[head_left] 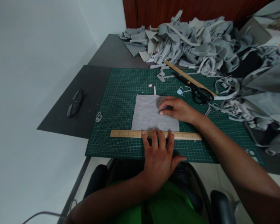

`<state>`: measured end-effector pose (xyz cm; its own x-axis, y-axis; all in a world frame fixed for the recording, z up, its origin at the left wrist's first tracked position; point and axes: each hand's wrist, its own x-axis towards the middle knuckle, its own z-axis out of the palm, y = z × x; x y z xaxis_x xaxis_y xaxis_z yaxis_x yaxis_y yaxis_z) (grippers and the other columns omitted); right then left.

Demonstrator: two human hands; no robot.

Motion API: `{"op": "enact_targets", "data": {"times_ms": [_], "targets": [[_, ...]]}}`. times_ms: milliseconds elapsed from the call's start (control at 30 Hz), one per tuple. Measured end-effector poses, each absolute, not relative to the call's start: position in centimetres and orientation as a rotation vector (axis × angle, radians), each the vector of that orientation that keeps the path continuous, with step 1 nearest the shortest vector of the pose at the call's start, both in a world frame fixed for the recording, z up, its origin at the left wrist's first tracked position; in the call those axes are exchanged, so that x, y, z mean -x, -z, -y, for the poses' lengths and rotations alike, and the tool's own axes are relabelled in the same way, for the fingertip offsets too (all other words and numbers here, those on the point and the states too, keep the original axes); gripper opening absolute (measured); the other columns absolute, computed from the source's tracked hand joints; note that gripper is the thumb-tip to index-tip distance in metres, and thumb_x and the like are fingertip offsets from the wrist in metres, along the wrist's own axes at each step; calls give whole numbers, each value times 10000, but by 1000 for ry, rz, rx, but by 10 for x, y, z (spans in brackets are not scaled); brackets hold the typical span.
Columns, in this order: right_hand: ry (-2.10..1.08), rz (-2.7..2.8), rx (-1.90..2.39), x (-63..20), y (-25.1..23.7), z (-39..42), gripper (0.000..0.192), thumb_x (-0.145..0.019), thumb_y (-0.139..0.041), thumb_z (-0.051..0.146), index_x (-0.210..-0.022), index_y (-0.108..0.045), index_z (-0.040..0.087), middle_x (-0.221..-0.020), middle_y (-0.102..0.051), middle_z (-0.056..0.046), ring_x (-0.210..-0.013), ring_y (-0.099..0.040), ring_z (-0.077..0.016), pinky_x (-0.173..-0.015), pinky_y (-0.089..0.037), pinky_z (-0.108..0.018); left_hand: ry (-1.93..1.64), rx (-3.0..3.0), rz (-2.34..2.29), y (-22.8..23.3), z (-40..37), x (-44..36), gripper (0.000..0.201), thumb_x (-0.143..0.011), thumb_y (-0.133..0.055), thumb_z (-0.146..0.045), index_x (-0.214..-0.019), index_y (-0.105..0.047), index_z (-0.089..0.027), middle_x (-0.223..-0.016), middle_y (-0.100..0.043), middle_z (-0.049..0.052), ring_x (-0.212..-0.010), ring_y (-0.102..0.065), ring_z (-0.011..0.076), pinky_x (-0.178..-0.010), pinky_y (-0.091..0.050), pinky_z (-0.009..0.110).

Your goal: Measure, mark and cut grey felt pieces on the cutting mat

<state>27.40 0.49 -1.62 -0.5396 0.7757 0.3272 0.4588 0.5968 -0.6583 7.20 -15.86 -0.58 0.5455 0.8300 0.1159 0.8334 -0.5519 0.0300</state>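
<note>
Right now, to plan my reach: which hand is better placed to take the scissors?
Probably the right hand: it is over the cloth, nearer the scissors. The left hand is farther off, its fingers on the near ruler.

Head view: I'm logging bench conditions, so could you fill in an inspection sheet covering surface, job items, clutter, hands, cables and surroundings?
Surface: green gridded cutting mat on a dark tabletop.
Job items: gray cloth on the mat; wooden ruler along its near edge.
Clutter: fabric scraps heaped behind and right, some on the mat; black scissors beside a second ruler; eyeglasses at left.
Hands: left hand spread, fingertips on the near ruler; right hand at the cloth, fingers bent, contact unclear.
Cables: one dark cable, lower left.
Surroundings: white wall at left; chair armrest below.
</note>
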Motion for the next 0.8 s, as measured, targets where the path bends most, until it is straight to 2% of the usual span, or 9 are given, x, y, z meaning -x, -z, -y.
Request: {"op": "enact_targets", "data": {"times_ms": [233, 533, 800], "targets": [[-681, 2236, 1042, -272, 12, -3, 113, -958, -716, 348, -963, -727, 235, -970, -691, -49, -927, -653, -221, -855, -531, -386, 194, 2741, 1470, 7, 159, -72, 901, -960, -491, -772, -1626, -397, -172, -1555, -490, 262, -1480, -416, 477, -1212, -246, 775], [-639, 2246, 998, -272, 11, -2, 128, -969, -711, 334, -1028, -730, 223, -1009, -696, -64, -952, -655, -228, -873, -531, -386, 202, 2725, 1484, 9, 159, -72, 997, -904, -496, -839, -1626, -396, -159, -1553, -492, 256, -1481, -410, 473, -1216, -250, 767], [-538, 2284, 1045, -274, 21, -3, 146, -967, -719, 374, -1058, -734, 261, -1131, -706, -74, -1128, -654, -276, -1011, -501, -469, 256, 2670, 1473, 19, 162, -71, 1054, -868, -433, -903, -1617, -407, -162, -1550, -489, 251, -1481, -402, 466, -1209, -259, 761]]}}
